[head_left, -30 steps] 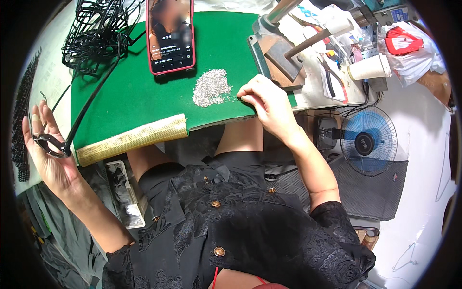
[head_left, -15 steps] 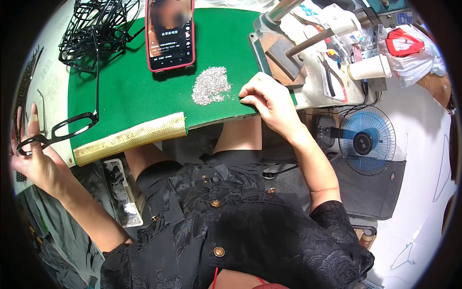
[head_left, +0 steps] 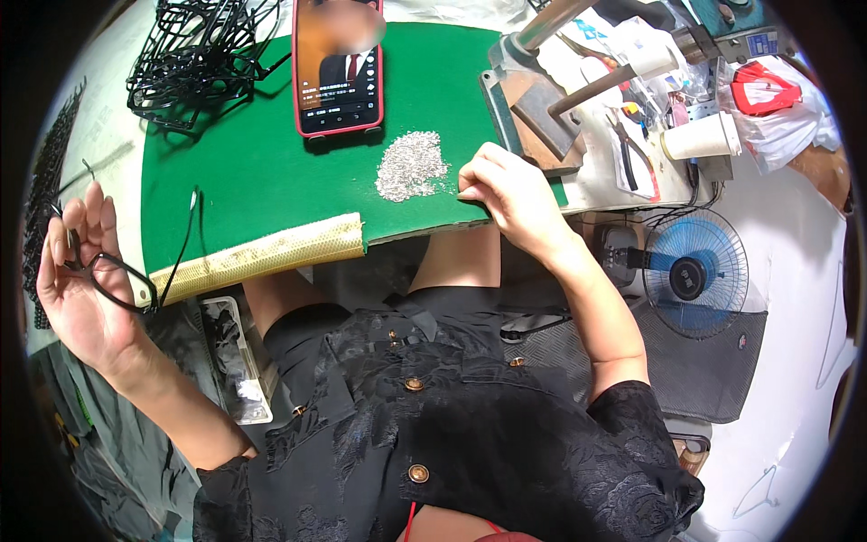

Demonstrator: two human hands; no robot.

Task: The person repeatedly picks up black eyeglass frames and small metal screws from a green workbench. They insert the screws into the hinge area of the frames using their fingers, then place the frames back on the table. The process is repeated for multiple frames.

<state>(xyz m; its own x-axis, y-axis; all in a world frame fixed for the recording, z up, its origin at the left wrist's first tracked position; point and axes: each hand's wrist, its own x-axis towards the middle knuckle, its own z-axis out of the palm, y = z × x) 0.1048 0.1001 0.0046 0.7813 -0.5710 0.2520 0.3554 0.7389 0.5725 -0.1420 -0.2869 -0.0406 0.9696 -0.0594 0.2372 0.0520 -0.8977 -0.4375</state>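
Eyeglass frame (head_left: 135, 309) held up in the left hand, right fingertips pinched beside a silvery heap

The black frame is at the left front corner of the tabletop (head_left: 117, 108), above the surface. The left hand (head_left: 86, 298) is turned palm up, its grip half open: thumb and fingers curl loosely about one side of the frame, while one rim hangs over the palm. A slim black temple arm (head_left: 187, 239) slants up from that rim, ending in a pale tip above a green mat (head_left: 253, 163).

The right hand (head_left: 519, 199) is at the mat's front edge, its grip closed to a pinch, thumb against forefinger. Whether a tiny piece sits between them, I cannot tell. Just left of those fingertips is a loose heap of small silvery parts (head_left: 411, 167), with a few grains strayed toward the hand.

Behind the heap sits a phone (head_left: 339, 99) in a red case, its screen showing a person in a dark jacket and tie. At the far left of the mat is a tangled pile of black frames (head_left: 194, 81). A gold mesh strip (head_left: 262, 255) runs along the near left edge. Right of the mat's middle stands a metal press (head_left: 542, 126); beyond it are dark-handled pliers (head_left: 625, 158) and a white cup (head_left: 695, 137), tipped on its side. Below the tabletop, at the right, is a blue-bladed fan (head_left: 691, 275).
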